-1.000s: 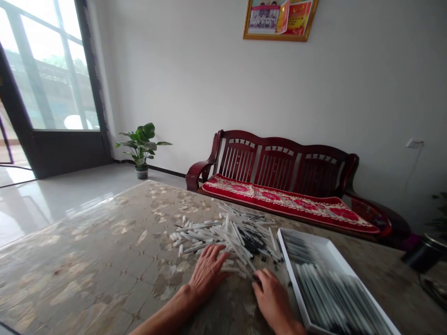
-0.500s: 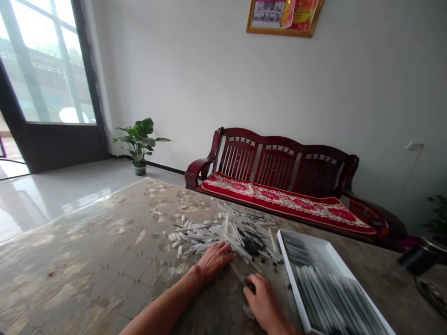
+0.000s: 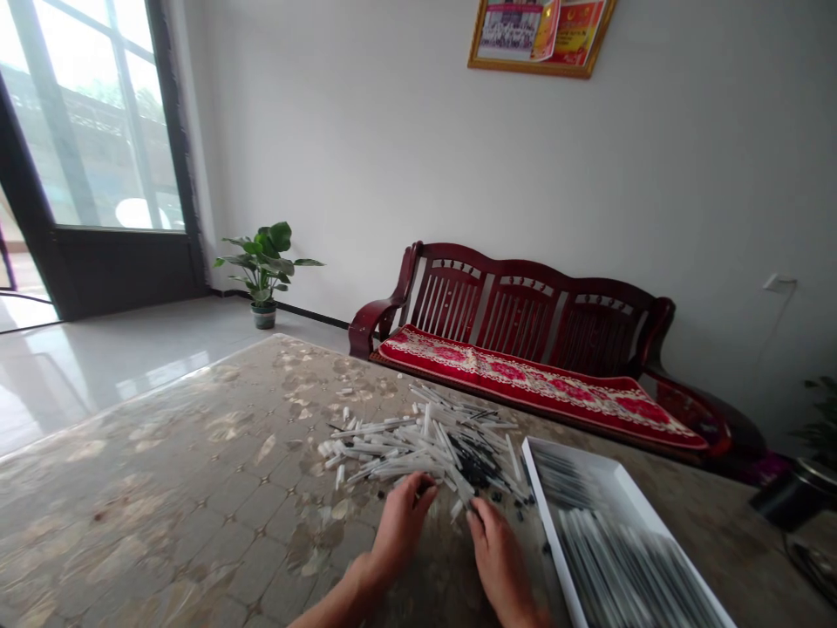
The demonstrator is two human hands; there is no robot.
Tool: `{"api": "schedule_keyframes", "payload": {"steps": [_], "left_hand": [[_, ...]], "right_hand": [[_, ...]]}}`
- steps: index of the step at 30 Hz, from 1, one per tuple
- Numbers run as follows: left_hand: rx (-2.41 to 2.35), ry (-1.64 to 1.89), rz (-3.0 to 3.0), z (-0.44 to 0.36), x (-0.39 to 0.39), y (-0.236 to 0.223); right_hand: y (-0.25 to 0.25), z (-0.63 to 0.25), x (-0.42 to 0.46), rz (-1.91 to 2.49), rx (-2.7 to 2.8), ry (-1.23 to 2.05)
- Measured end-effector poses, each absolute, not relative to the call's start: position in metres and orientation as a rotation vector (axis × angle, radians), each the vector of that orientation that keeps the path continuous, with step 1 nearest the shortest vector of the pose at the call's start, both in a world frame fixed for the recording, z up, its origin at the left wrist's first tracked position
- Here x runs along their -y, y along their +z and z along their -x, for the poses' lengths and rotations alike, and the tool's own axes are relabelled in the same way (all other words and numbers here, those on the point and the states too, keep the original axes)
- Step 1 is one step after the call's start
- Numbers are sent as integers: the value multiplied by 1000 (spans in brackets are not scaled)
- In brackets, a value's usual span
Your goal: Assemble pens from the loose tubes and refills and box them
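A loose heap of whitish pen barrels (image 3: 392, 440), thin dark pieces and small black caps (image 3: 480, 471) lies on the patterned tablecloth. My left hand (image 3: 400, 519) is at the heap's near edge, thumb and fingers curled together; a small dark bit shows there, too small to name. To its right, my right hand (image 3: 498, 549) pinches a pale pen barrel (image 3: 457, 509) that points toward the heap. Beside my right hand stands a shallow white box (image 3: 553, 532) with rows of pens (image 3: 628, 558), slightly blurred.
The tablecloth (image 3: 196, 488) spreads across the left side. Beyond the table is a dark red wooden bench (image 3: 523, 314) with a red patterned cover. A dark cylindrical container (image 3: 791, 497) and a cord are at the right. A potted plant (image 3: 262, 270) stands on the floor.
My left hand has drawn back from lying over the heap's edge, and its fingers are now curled together. My right hand has shifted slightly up and right.
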State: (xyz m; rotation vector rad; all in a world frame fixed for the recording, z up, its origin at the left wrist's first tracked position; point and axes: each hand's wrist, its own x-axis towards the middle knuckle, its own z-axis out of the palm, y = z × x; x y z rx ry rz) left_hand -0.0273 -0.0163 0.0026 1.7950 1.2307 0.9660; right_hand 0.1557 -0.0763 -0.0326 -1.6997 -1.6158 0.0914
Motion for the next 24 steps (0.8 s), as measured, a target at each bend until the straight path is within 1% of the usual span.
{"api": "schedule_keyframes", "payload": {"steps": [6,12,15,18,24], "left_hand": [[-963,904,-1526,5,16,-12],[-905,1050,-1018,7,17,-9],[-850,1085,-781,15,16,-6],[-807,1149,-661,22,10,-3],[-759,1208,-576,23,-1,-1]], "right_hand": [[-34,-139,69,1605,1629,149],[-24,-137,63,1549,1603,213],[-13,-157,57,1660,1551,178],[-3,-187,49,1857,1495,13],[3,-215,43,2207,1691,-218]]}}
